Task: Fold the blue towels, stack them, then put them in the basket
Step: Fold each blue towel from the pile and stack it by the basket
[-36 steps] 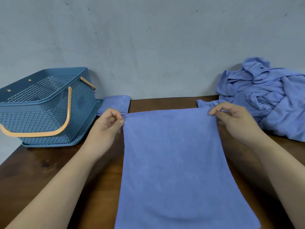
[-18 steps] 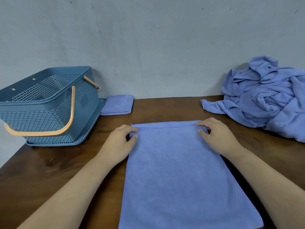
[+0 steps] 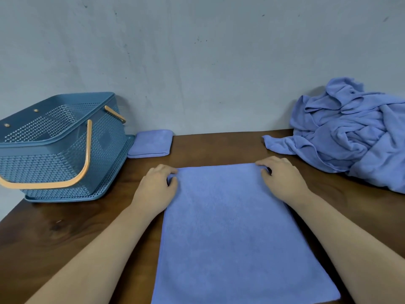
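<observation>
A blue towel [image 3: 236, 233] lies flat on the wooden table [image 3: 65, 233], running from the middle toward me. My left hand [image 3: 156, 187] pinches its far left corner between thumb and fingers. My right hand [image 3: 281, 176] pinches the far right corner the same way. Both corners sit low on the table. A small folded blue towel [image 3: 151, 143] lies by the wall, just right of the basket. The blue mesh basket [image 3: 54, 145] with orange handles stands at the far left.
A heap of crumpled blue towels [image 3: 355, 132] fills the table's far right corner. A grey wall [image 3: 197, 62] closes off the back. The table's left edge runs close to the basket.
Both hands have lowered the towel's far edge from the air onto the table and drawn it toward me. They still hold its corners.
</observation>
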